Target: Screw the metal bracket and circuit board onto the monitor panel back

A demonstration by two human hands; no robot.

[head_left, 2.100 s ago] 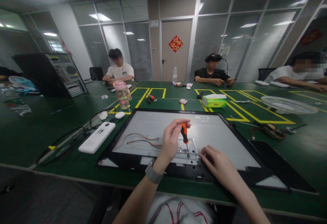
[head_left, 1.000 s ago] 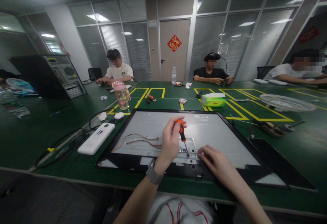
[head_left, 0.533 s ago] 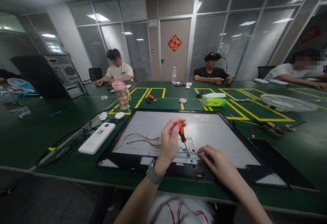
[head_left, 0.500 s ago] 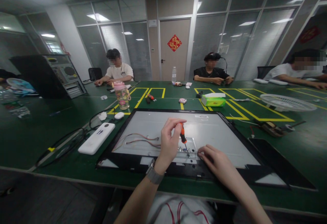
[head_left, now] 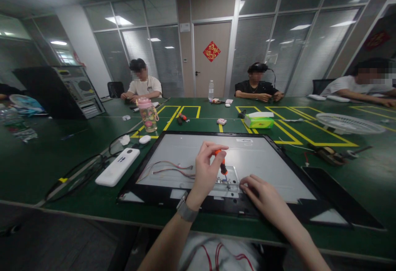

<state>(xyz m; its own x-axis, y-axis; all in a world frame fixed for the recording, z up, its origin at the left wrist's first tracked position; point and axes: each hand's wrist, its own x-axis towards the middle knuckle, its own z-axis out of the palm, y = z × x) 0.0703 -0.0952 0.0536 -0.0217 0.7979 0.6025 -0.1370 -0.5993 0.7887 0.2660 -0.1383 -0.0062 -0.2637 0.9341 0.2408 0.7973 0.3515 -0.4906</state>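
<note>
My left hand [head_left: 208, 168], with a watch at the wrist, is closed around the orange-and-black handle of a screwdriver [head_left: 223, 167]. The shaft points down at a small board with connectors [head_left: 228, 181] in a recess of a flat display panel [head_left: 269, 157]; its tip is hard to make out. My right hand [head_left: 260, 190] rests at the recess's right edge, thumb and fingers drawn together; whatever is between them is hidden. Thin wires [head_left: 173, 166] lie across the panel's left part. The panel has a grey back and black frame.
To the left are a white power bank [head_left: 118, 166], black cables [head_left: 74, 180] and a pink-lidded bottle [head_left: 147, 116]. Beyond the panel are a green tissue pack [head_left: 259, 121] and a white fan grille [head_left: 349, 123]. A computer case [head_left: 58, 91] stands far left. Several people sit around the table.
The screwdriver's handle has tilted and sits slightly lower, with less shaft showing. My left fingers have shifted a little on it. The right hand stays almost where it was.
</note>
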